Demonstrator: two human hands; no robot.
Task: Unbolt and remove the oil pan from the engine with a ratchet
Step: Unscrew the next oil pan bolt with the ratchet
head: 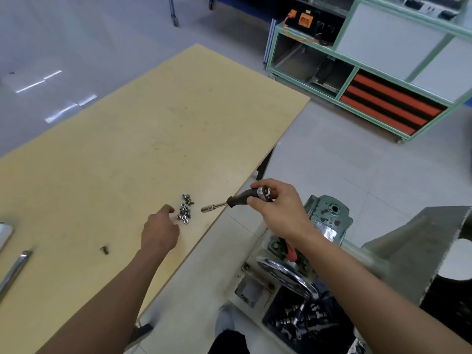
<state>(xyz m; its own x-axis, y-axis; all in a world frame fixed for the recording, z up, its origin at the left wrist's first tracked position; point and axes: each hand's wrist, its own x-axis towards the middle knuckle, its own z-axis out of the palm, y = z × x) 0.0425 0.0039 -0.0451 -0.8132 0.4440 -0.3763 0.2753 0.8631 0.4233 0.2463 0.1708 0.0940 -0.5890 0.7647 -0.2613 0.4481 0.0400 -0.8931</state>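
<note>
Nearest, at the bottom right, a black bin (301,325) of loose metal fittings sits beside a chrome handwheel (288,274) on a green stand (329,221). A blurred grey metal body (419,251) lies to the right of these; whether it is the oil pan I cannot tell. Both bare forearms reach forward from below. The left hand (161,231) hovers over the pale wooden desk (127,149), its fingers relaxed and grasping nothing that shows, one fingertip just beside a small heap of bolts (185,209). A single bolt (104,250) lies apart, nearer the left edge, and a chrome bar (15,269) lies at that edge. The right hand (278,208) has its fingers curled around the ratchet (240,199) at its chrome head, holding it above the desk's right edge with the socket end pointing at the heap. Beyond the desk stands a green-framed cabinet (357,77) with orange and black drawers, on a grey tiled floor (76,47).
</note>
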